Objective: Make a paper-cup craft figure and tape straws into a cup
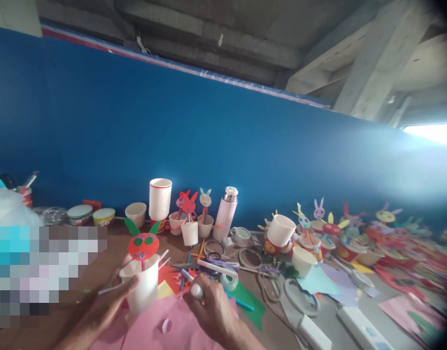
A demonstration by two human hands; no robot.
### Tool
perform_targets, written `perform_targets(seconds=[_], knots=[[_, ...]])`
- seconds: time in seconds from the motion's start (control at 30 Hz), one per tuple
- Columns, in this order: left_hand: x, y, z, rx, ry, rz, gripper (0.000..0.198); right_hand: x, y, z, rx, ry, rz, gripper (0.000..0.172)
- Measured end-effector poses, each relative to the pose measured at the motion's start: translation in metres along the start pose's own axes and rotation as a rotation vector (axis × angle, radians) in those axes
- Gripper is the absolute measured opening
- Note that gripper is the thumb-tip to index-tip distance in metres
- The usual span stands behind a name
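A white paper cup [141, 291] is upright in my left hand [114, 301], whose fingers and thumb wrap round its side. Out of the cup rises a red paper rabbit head [143, 246] with green ears, green eyes and a drawn blue mouth. My right hand [212, 304] is closed round a pale marker [196, 290] with a whitish end, just right of the cup. Under both hands lie sheets of pink paper [180, 321], with a small curled pink scrap [166, 325] on top.
Scissors, pens and a tape roll [229, 280] lie beyond my right hand, near green paper [250, 304]. Stacked cups [160, 199] and a pink thermos [225, 214] stand by the blue wall. More rabbit cups, cables and a power strip [362, 328] crowd the right; a pixelated area covers the left.
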State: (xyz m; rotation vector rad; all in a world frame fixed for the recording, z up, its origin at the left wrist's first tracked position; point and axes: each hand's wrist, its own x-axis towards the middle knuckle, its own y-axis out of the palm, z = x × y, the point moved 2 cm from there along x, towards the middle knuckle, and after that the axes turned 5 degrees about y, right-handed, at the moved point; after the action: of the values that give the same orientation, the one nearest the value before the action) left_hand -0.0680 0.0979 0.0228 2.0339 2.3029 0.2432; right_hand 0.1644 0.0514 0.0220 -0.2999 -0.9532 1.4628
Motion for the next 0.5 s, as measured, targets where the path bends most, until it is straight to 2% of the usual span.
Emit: perform_targets(seconds=[0.1,0.17,0.33,0.5], knots=[[-0.017,0.017,-0.007,-0.014,-0.093,0.113,0.069,0.0,-0.003,0.01,0.039,-0.086,-0.028,0.005],[-0.026,0.024,-0.01,-0.034,-0.098,0.144,0.071,-0.001,-0.004,0.015,0.054,-0.115,-0.056,0.01],[-0.035,0.033,-0.007,-0.03,-0.045,0.147,0.068,-0.005,-0.002,0.022,0.113,-0.143,-0.066,0.027],[-0.042,0.039,0.002,-0.074,-0.041,0.149,0.075,-0.007,0.0,0.025,0.155,-0.113,-0.053,0.028]])
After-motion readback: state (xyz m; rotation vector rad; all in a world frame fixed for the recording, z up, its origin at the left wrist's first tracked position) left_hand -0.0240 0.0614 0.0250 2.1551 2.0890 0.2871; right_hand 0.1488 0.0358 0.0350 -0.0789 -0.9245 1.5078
